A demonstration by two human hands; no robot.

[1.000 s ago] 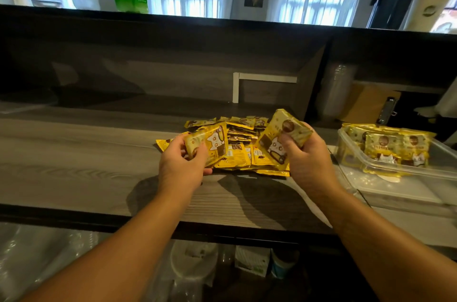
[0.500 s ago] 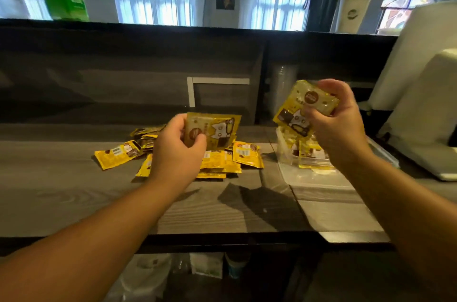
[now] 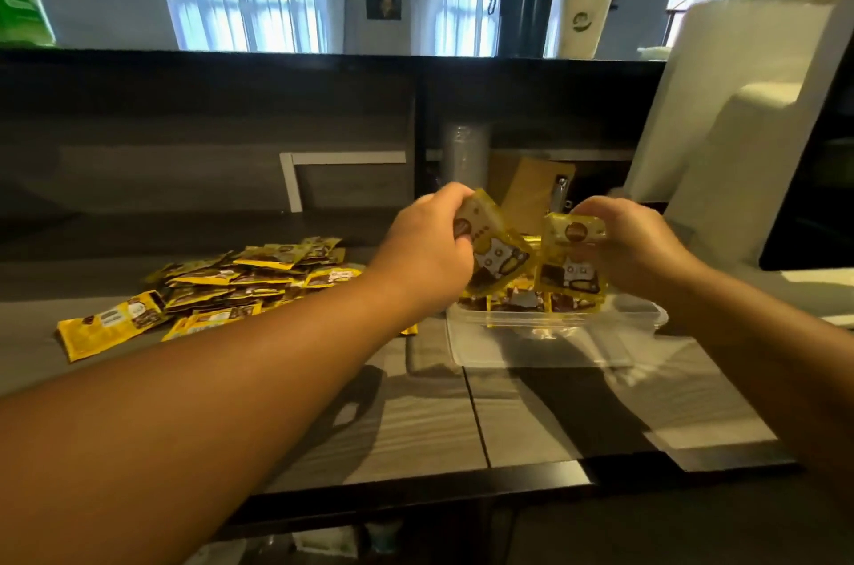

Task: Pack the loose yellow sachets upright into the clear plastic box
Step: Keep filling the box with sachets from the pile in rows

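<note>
Hovering now over the clear plastic box [image 3: 642, 315], where half a second ago they were apart, the left hand [image 3: 430, 250] and right hand [image 3: 633, 241] each pinch a glossy yellow sachet [image 3: 497, 254], [image 3: 570, 259]. Insertion looks imminent; the loose yellow pile [image 3: 240, 282] still waits on the grey wooden counter [image 3: 416, 416].
</note>
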